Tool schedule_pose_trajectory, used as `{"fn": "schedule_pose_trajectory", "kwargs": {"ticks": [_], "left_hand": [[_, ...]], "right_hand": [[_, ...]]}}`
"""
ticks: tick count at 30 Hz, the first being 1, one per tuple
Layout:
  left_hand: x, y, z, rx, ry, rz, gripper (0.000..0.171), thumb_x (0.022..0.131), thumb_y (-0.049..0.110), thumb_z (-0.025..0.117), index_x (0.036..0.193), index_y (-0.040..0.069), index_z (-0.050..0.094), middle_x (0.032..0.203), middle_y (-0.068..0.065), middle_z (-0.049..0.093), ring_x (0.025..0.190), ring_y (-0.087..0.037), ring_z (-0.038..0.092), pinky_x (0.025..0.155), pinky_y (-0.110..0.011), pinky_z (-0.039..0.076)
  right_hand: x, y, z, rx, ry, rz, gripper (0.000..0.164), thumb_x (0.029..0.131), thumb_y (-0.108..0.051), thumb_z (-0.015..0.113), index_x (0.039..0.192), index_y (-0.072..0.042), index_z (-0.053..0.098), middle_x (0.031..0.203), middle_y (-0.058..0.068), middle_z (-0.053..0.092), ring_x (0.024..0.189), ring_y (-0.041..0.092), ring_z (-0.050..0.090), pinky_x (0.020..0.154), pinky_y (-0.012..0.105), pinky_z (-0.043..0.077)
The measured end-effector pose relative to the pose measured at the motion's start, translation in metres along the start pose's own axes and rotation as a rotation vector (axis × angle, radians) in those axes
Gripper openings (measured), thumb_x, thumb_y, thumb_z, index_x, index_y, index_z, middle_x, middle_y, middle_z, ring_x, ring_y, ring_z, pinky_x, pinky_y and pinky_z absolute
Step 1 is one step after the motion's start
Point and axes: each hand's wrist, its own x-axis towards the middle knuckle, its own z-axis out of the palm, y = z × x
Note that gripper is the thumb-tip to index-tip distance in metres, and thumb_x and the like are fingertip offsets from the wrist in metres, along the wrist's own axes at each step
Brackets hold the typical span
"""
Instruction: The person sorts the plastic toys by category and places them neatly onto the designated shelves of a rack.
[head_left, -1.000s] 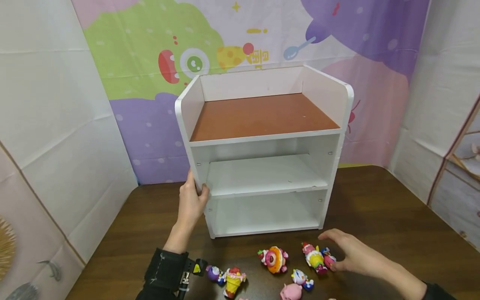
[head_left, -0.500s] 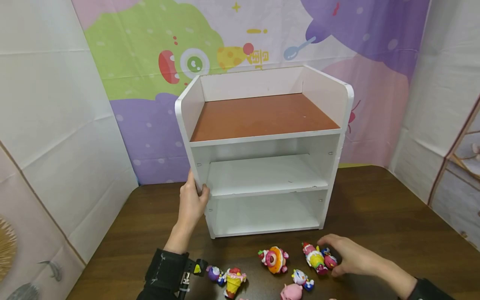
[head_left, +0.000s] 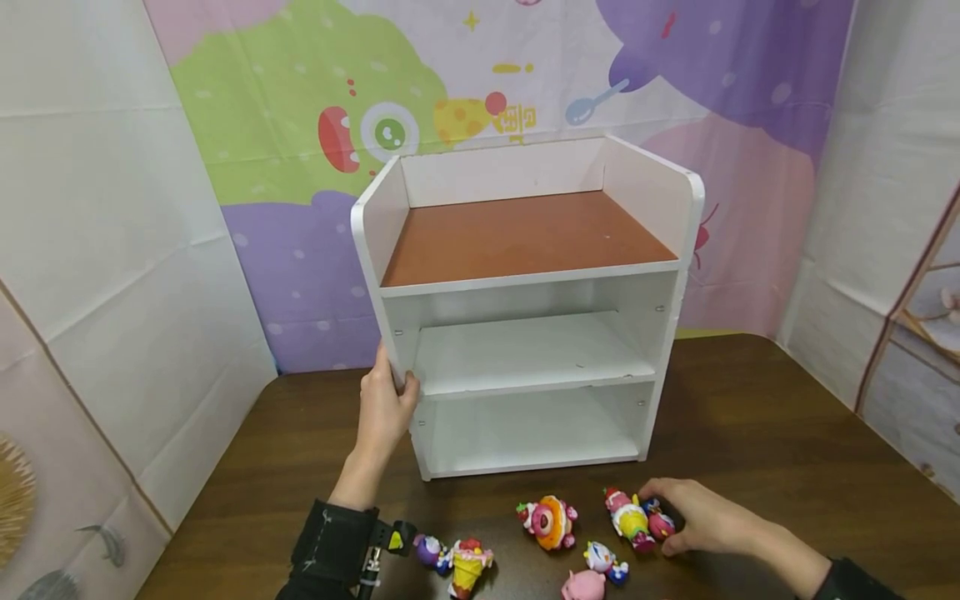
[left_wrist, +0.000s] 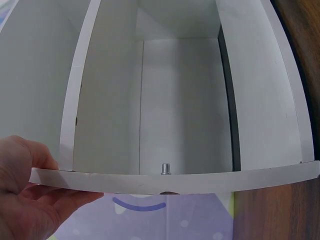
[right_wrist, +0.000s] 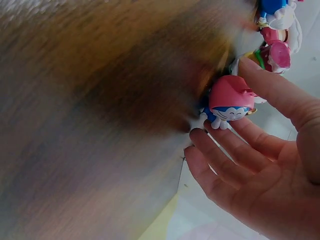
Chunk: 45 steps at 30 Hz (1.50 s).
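My left hand grips the left side panel of a small white shelf unit, thumb on the front edge, as the left wrist view also shows. My right hand is low over the table at the right, thumb and fingers spread around a small figurine in a pink hat. Its blue-and-white face points towards the fingers, and the fingertips are right by its feet. Beside it lies a figurine with a yellow-green middle, close to the index fingertip.
On the brown table lie several more toys: a doughnut figurine, an ice-cream-cone figurine, a purple figurine, a white-and-blue figurine and a pink one. A printed cloth hangs behind.
My right hand has moved slightly left and down, closer around the pink-hatted figurine. The left hand keeps its grip on the shelf unit; the head view has tilted slightly.
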Motion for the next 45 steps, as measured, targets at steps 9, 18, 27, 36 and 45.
{"fn": "schedule_pose_trajectory", "kwargs": {"ticks": [9,18,27,36,45], "left_hand": [[-0.001,-0.001,0.001,0.005,0.0,-0.004,0.053,0.073,-0.014,0.049,0.124,-0.005,0.039,0.105,-0.028,0.056,0.094,-0.039,0.055,0.069,-0.049,0.047],[0.0,-0.002,0.001,0.013,-0.002,-0.001,0.051,0.074,-0.013,0.049,0.124,-0.005,0.038,0.105,-0.028,0.056,0.094,-0.039,0.055,0.068,-0.049,0.048],[-0.001,-0.002,0.0,0.012,-0.006,-0.009,0.054,0.074,-0.013,0.049,0.126,-0.003,0.038,0.105,-0.027,0.056,0.094,-0.039,0.055,0.068,-0.048,0.048],[-0.001,-0.002,0.0,0.008,-0.006,-0.01,0.056,0.074,-0.013,0.05,0.128,-0.003,0.036,0.106,-0.028,0.056,0.094,-0.039,0.055,0.068,-0.049,0.048],[0.0,-0.002,0.0,0.025,0.002,0.0,0.055,0.073,-0.012,0.051,0.125,-0.004,0.038,0.104,-0.027,0.056,0.094,-0.038,0.055,0.069,-0.049,0.047]], "right_hand": [[0.0,0.003,0.002,-0.007,0.004,-0.008,0.046,0.062,-0.021,0.078,0.1,-0.005,0.057,0.098,0.003,0.059,0.088,0.017,0.054,0.075,0.039,0.044],[0.001,0.003,0.001,-0.006,0.025,-0.018,0.04,0.063,-0.02,0.077,0.096,-0.006,0.059,0.093,0.001,0.06,0.083,0.012,0.053,0.072,0.035,0.045],[0.002,-0.001,-0.007,0.026,0.04,-0.037,0.037,0.063,-0.019,0.076,0.093,-0.005,0.06,0.087,-0.001,0.06,0.074,0.005,0.051,0.064,0.027,0.045],[0.004,-0.01,-0.021,0.022,0.048,-0.036,0.037,0.065,-0.017,0.076,0.095,-0.002,0.06,0.086,-0.002,0.06,0.072,0.005,0.052,0.062,0.027,0.046],[0.006,-0.028,-0.043,-0.05,0.077,-0.087,0.039,0.063,-0.017,0.077,0.095,-0.002,0.06,0.089,-0.001,0.061,0.078,0.008,0.053,0.067,0.03,0.047]]}}
